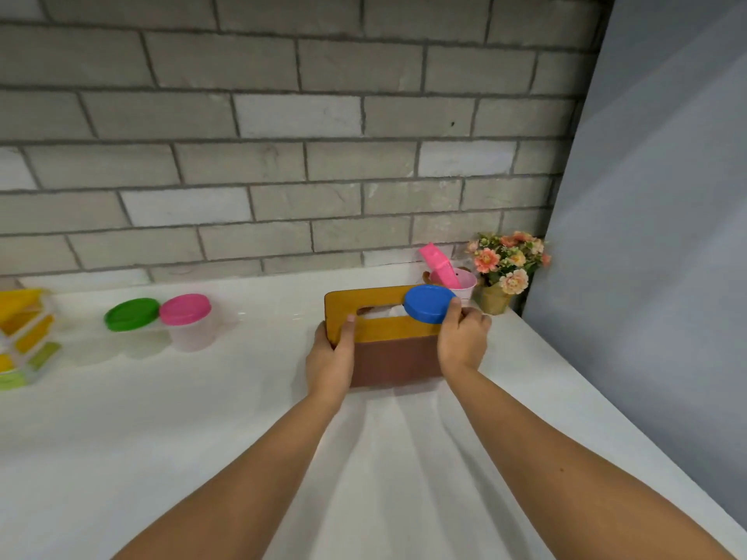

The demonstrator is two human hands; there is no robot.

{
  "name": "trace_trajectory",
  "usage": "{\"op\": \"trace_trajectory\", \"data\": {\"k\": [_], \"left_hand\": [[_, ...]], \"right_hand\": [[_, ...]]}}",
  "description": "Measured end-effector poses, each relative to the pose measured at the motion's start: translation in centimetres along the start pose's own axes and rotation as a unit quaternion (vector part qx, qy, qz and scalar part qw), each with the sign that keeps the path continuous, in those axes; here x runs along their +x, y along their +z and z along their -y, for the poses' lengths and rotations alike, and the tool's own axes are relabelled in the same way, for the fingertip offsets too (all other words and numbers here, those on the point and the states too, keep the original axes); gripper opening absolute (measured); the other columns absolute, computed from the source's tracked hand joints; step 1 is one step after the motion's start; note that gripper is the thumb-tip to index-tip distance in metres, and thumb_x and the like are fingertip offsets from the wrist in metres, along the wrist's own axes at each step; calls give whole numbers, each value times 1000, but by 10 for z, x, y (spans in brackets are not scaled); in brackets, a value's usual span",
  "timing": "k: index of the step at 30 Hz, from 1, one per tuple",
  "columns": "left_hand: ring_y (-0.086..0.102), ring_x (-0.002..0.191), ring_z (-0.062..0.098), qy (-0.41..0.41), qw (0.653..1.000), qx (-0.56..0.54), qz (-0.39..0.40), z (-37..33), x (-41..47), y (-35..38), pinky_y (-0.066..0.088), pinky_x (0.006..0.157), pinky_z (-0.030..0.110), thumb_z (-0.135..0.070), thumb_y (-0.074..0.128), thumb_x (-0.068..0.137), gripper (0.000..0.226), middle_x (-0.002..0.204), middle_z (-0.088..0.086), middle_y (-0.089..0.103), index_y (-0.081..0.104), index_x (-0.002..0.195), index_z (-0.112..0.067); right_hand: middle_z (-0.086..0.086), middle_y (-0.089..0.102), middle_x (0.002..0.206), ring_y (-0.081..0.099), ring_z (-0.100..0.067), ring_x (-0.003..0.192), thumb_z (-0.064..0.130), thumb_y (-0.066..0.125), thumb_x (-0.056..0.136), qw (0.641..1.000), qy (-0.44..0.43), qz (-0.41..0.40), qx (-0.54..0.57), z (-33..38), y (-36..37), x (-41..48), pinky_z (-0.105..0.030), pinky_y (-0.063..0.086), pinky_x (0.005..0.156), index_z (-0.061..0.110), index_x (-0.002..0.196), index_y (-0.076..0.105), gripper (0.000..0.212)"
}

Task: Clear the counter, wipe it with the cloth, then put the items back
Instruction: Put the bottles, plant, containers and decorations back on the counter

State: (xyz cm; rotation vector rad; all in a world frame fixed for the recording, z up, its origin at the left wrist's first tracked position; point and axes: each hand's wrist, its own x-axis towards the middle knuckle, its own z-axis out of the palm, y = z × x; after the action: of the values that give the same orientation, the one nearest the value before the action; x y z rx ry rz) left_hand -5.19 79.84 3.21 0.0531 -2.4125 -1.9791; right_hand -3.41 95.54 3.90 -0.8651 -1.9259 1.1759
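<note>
Tissue box [394, 357], gripped between left hand [329, 361], right hand [463, 337]

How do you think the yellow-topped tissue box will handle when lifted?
The tissue box is probably stiff: its flat sides keep shape between left hand and right hand. Likely light: tissue shows in its slot. The blue lid held against it may slip.

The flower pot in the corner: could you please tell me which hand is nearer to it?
Right. The right hand, holding a blue lid against the tissue box, is just left of the flower pot; the left hand grips the box's opposite end, farther away.
</note>
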Motion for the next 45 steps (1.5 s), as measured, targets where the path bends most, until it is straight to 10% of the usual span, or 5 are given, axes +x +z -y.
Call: {"op": "trace_trajectory", "data": {"k": [15,45], "left_hand": [[51,117,30,-37,996,-32,-79,14,64,-120,42,100,41,-59,40,90,57,131,9,53,45,134,-23],[43,127,25,-56,991,-114,-41,56,163,-135,35,107,41,-55,42,91,58,140,4,46,35,142,-27]], "right_hand": [[-19,44,123,54,-37,98,34,27,102,993,-24,110,30,64,107,-60,-31,33,75,-5,115,53,49],[-19,45,120,45,-20,84,31,31,101,982,-40,182,20,47,204,-39,-27,34,75,-4,117,53,44]]}}
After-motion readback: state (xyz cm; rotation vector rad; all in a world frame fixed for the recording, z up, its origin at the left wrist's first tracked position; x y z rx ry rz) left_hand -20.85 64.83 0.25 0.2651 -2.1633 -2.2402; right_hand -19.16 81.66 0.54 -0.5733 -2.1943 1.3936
